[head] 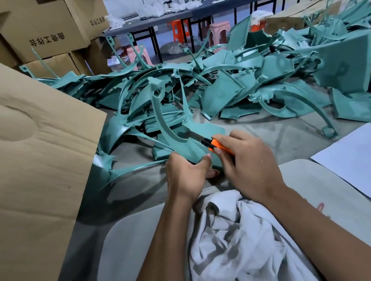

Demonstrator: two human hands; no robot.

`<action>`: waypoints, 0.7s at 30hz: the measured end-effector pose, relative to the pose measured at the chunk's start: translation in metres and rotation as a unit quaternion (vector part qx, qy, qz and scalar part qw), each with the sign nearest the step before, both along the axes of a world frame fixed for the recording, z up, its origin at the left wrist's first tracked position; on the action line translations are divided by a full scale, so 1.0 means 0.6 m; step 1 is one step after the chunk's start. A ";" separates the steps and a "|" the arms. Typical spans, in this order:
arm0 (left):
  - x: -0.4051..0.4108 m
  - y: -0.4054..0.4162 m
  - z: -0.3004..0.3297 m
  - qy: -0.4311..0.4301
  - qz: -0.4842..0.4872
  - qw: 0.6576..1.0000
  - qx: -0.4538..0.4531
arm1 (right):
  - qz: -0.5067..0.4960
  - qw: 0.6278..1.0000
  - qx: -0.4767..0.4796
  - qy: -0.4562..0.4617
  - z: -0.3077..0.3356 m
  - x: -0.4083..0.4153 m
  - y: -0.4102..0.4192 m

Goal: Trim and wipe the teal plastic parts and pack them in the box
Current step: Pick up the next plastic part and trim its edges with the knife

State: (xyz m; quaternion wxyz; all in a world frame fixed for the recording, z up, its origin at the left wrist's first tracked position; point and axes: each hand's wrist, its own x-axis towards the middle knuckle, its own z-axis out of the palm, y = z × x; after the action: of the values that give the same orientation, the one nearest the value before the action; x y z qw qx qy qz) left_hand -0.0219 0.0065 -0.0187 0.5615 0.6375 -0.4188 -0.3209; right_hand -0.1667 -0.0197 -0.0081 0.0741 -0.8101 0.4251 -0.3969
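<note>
Both hands grasp: left hand point(187, 173) the teal part point(167, 128), right hand point(246, 157) the orange knife point(220, 147).

Even indoor light, soft shadows; wide-angle edge bending, slight blur.

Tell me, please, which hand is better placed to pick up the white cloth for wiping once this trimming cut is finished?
Probably the left hand: it only steadies the teal part, while the right hand grips the orange knife. The white cloth lies between both forearms.
</note>
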 end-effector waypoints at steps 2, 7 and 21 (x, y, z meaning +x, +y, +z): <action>-0.003 0.000 0.002 -0.018 0.001 1.000 0.012 | -0.042 0.999 -0.021 -0.001 0.005 0.000 0.004; -0.005 -0.001 0.001 -0.088 0.030 0.996 -0.013 | 0.007 0.999 -0.037 0.001 0.006 0.006 0.012; -0.014 -0.003 0.003 -0.136 0.061 0.989 0.004 | -0.021 0.998 -0.064 0.000 0.002 0.009 0.012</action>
State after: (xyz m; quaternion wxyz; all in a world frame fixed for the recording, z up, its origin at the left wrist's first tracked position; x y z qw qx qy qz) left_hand -0.0302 0.0048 -0.0167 0.5157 0.7013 -0.4504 -0.1983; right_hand -0.1615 -0.0125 -0.0067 0.0140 -0.8041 0.4156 -0.4248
